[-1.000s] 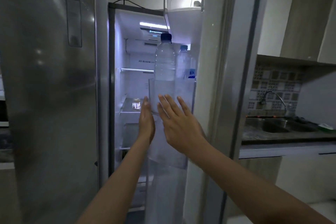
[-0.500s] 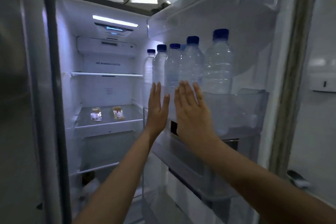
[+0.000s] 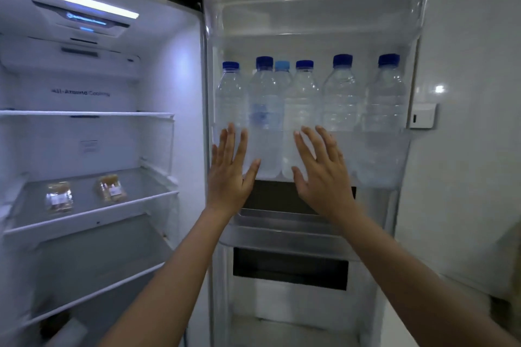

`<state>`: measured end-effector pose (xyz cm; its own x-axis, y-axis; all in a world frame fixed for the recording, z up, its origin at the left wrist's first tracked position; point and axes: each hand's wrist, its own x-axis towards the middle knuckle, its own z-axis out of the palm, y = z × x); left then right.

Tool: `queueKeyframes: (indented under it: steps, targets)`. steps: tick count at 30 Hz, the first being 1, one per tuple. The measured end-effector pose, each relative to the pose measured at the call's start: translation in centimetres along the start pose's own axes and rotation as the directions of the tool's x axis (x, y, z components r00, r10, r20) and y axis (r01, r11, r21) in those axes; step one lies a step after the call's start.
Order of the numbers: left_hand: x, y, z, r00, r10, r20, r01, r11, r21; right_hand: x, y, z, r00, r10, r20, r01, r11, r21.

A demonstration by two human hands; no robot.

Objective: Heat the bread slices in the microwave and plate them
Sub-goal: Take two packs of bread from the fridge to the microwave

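Note:
Two small clear packets of bread, one on the left and one on the right, lie on the middle glass shelf of the open fridge. My left hand and my right hand are both raised flat with fingers spread in front of the open fridge door. Neither hand holds anything. Both hands are to the right of the bread packets, at the level of the door's bottle bin.
Several water bottles with blue caps stand in the door's bin. An upper glass shelf is bare. A dark object sits low in the fridge. A white wall with a socket is at right.
The fridge door has swung fully open to the right and the view has turned toward its inside. Both hands have spread apart along the door bin.

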<state>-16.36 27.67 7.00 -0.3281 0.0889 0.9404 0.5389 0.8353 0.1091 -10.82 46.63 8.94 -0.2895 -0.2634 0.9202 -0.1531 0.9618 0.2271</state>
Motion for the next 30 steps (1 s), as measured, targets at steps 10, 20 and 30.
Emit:
queueKeyframes:
  steps: [10, 20, 30]
  targets:
    - [1.1, 2.0, 3.5, 0.993, 0.087, 0.079, -0.095, 0.989, 0.11, 0.4, 4.5, 4.6, 0.984, 0.177, -0.021, -0.167, 0.958, 0.234]
    - [-0.1, 2.8, 5.1, 0.982, 0.068, 0.178, -0.103, 0.975, 0.197, -0.3, 6.3, 8.2, 0.964, 0.254, 0.076, -0.259, 0.842, 0.473]
    - [-3.2, -0.3, 2.6, 0.959, -0.077, 0.273, -0.009, 0.953, 0.303, -2.9, -0.3, 9.5, 0.973, 0.201, 0.114, -0.216, 0.618, 0.755]
